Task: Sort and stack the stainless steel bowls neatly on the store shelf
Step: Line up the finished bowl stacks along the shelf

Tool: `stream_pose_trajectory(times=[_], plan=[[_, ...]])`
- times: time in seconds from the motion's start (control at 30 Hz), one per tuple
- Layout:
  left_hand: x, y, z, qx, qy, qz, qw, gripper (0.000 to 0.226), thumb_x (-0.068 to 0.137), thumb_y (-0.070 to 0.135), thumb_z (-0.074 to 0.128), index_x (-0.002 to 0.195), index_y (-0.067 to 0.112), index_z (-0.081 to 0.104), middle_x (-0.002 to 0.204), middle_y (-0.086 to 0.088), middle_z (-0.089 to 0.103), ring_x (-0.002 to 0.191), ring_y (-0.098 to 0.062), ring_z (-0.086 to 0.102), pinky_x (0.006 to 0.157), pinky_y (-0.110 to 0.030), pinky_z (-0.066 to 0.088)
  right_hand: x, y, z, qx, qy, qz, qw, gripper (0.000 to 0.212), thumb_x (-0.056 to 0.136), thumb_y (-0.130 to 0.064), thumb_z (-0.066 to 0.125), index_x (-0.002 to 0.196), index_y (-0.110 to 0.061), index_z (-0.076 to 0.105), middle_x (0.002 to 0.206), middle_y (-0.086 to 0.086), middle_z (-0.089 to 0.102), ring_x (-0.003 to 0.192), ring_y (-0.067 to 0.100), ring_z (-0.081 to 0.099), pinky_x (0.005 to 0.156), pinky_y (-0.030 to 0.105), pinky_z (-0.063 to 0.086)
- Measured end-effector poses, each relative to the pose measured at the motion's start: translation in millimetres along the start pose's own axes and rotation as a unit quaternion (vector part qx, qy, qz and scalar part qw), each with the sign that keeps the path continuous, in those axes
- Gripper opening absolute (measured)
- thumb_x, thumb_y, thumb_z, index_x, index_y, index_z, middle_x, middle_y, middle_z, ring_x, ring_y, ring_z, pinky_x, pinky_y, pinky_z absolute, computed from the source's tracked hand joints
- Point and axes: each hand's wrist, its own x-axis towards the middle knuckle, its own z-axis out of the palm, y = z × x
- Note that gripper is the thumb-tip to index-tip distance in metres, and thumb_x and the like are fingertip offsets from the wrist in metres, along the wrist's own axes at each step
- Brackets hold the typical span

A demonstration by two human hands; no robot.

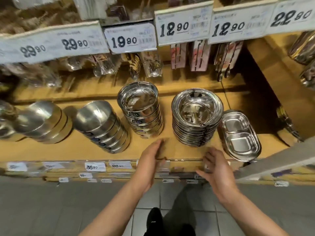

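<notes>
On the wooden shelf (81, 147) stand several stacks of steel ware. A tall stack of deep bowls (139, 108) rises at the middle. Right of it is a stack of wide-rimmed shallow bowls (196, 114), then a short pile of two-compartment trays (240, 135). Two stacks of upside-down bowls (102, 125) (46, 123) lean at the left. My left hand (150, 159) hovers with straight fingers at the shelf's front edge, holding nothing. My right hand (216, 166) is there too, fingers relaxed, below the shallow bowls and empty.
Packaged cutlery (151, 65) hangs behind the stacks under price tags (129, 38). More price labels (95, 166) line the shelf's front edge. A side panel (276, 79) bounds the shelf on the right. Tiled floor and my shoe (154, 218) lie below.
</notes>
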Motion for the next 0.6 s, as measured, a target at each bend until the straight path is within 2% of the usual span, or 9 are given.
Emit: stream_pose_trajectory(times=[0.1,0.23,0.3,0.4,0.5,0.53,0.6], plan=[[-28.9,-10.2,-45.2,0.022,0.025,-0.019,0.999,0.030,0.105,0.025,0.045,0.112,0.021,0.074,0.113,0.004,0.077,0.112,-0.013,0.068,0.085,-0.031,0.054,-21.0,16.2,6.7,-0.047,-0.043,0.041,0.997,0.029,0.104,-0.034,0.050,0.128,-0.022,0.060,0.130,0.003,0.063,0.122,0.019,0.058,0.078,0.040,0.055],[-49.5,-7.4,-109.1,0.005,0.088,-0.032,0.996,0.037,0.104,0.017,0.046,0.090,0.018,0.081,0.098,0.000,0.078,0.091,-0.011,0.070,0.083,-0.035,0.052,-41.1,17.4,45.7,-0.142,-0.133,0.055,0.979,0.031,0.105,-0.036,0.048,0.128,-0.020,0.060,0.131,0.005,0.063,0.123,0.018,0.059,0.088,0.039,0.056],[-48.5,1.8,-139.6,-0.042,0.134,-0.032,0.990,0.028,0.104,0.016,0.046,0.096,0.014,0.073,0.095,-0.004,0.072,0.086,-0.015,0.066,0.078,-0.034,0.049,-46.1,15.6,74.8,-0.175,-0.171,0.045,0.969,0.031,0.103,-0.038,0.050,0.129,-0.023,0.060,0.131,0.002,0.063,0.122,0.016,0.060,0.091,0.040,0.056],[-40.3,24.7,-174.8,-0.083,0.164,-0.010,0.983,0.024,0.103,0.018,0.046,0.098,0.013,0.068,0.090,-0.003,0.066,0.085,-0.015,0.063,0.072,-0.028,0.051,-46.8,18.3,119.7,-0.205,-0.192,0.018,0.960,0.036,0.102,-0.041,0.053,0.133,-0.025,0.058,0.133,0.001,0.062,0.121,0.014,0.059,0.101,0.045,0.054],[-25.2,47.1,-199.7,-0.090,0.164,0.007,0.982,0.021,0.101,0.023,0.049,0.101,0.014,0.068,0.087,0.001,0.068,0.079,-0.009,0.068,0.068,-0.028,0.052,-42.3,25.7,163.4,-0.208,-0.197,0.010,0.958,0.052,0.101,-0.050,0.052,0.147,-0.026,0.046,0.140,-0.001,0.054,0.127,0.016,0.053,0.095,0.044,0.056],[-18.3,53.6,-206.7,-0.092,0.160,0.008,0.983,0.022,0.102,0.026,0.049,0.104,0.014,0.068,0.090,0.002,0.070,0.079,-0.008,0.069,0.066,-0.028,0.052,-39.8,28.5,177.4,-0.205,-0.197,0.005,0.959,0.053,0.101,-0.052,0.051,0.148,-0.029,0.045,0.140,-0.002,0.052,0.127,0.016,0.051,0.096,0.044,0.054],[-3.0,63.9,-217.9,-0.091,0.146,0.003,0.985,0.025,0.104,0.032,0.049,0.114,0.017,0.066,0.107,0.001,0.069,0.096,-0.011,0.066,0.067,-0.029,0.054,-34.7,35.4,200.5,-0.190,-0.196,-0.007,0.962,0.035,0.102,-0.053,0.048,0.134,-0.040,0.053,0.132,-0.009,0.054,0.121,0.010,0.053,0.102,0.047,0.050]])
